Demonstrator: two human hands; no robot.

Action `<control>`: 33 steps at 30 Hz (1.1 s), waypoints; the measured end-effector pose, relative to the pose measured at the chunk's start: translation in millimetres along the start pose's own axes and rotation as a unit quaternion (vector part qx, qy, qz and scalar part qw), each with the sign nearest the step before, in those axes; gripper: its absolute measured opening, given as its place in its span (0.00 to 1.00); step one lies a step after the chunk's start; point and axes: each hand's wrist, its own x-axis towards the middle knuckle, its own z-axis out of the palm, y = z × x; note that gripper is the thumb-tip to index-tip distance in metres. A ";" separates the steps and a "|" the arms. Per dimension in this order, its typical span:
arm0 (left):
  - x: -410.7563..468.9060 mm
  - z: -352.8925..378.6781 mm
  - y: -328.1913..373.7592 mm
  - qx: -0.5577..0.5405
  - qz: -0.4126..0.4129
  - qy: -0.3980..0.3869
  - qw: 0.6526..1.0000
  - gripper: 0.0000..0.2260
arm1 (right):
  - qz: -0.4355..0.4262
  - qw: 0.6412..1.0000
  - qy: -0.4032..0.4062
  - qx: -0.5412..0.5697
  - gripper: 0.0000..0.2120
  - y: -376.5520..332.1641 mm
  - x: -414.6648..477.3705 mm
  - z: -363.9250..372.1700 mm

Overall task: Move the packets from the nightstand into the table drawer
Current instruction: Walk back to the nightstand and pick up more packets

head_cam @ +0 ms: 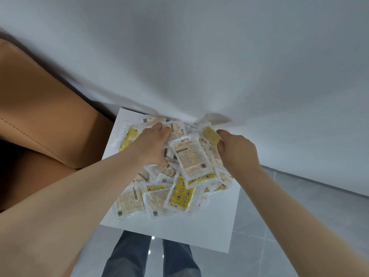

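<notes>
A heap of several white and yellow hand-warmer packets (pixel 180 194) lies on the white nightstand top (pixel 179 232). My left hand (pixel 153 144) reaches into the left side of the heap, its fingers curled round packets near the back. My right hand (pixel 235 150) grips packets on the right side, its thumb over a yellow packet (pixel 209 134). Between the two hands a white packet (pixel 191 158) stands lifted and tilted. The table drawer is not in view.
A tan leather headboard or bed edge (pixel 40 116) rises at the left of the nightstand. A white wall (pixel 219 56) stands right behind it. Grey floor tiles (pixel 299 216) lie to the right, and my legs in jeans (pixel 149 256) stand at the front edge.
</notes>
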 end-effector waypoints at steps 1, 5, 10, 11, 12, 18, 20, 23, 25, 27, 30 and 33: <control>-0.1 -0.3 0.2 -0.003 0.000 -0.003 1.000 0.46 | -0.005 1.000 -0.010 -0.009 0.12 -5.6 -3.3 -0.3; -0.5 -4.6 0.5 0.003 0.008 -0.002 1.000 0.45 | -0.047 0.997 -0.059 -0.005 0.12 -28.8 -11.3 12.6; 2.9 -4.5 -5.8 0.021 0.030 0.011 0.999 0.44 | -0.006 0.989 -0.055 0.136 0.23 -37.3 -6.4 35.1; 3.5 -3.4 -7.4 0.025 0.032 0.014 0.999 0.44 | -0.003 0.987 -0.056 0.152 0.24 -38.6 -5.8 38.8; 3.5 -2.5 -8.4 0.033 0.035 0.017 0.999 0.44 | -0.003 0.986 -0.060 0.157 0.25 -39.4 -5.8 41.9; 1.2 2.4 -10.0 0.077 0.037 0.004 0.996 0.54 | 0.000 0.985 -0.092 0.147 0.36 -41.1 -4.6 45.1; 0.8 4.0 -11.4 0.077 0.029 -0.009 0.997 0.58 | 0.001 0.988 -0.094 0.125 0.34 -43.1 -2.8 45.5; 1.7 3.9 -10.8 0.076 0.024 -0.011 0.997 0.56 | -0.005 0.990 -0.092 0.109 0.28 -44.7 0.5 45.1; 3.6 1.2 -10.5 0.072 0.025 -0.003 0.997 0.52 | -0.014 0.990 -0.091 0.103 0.25 -44.0 2.6 44.2; 6.4 -2.1 -12.3 0.056 0.027 -0.001 0.998 0.47 | -0.025 0.991 -0.094 0.093 0.22 -41.9 5.4 41.7; 8.7 -4.1 -14.4 0.038 0.040 0.001 0.998 0.44 | -0.025 0.991 -0.105 0.077 0.19 -37.2 10.7 35.8; 9.5 -2.2 -15.7 0.044 0.046 0.013 0.998 0.42 | -0.026 0.990 -0.115 0.080 0.21 -35.9 13.2 32.5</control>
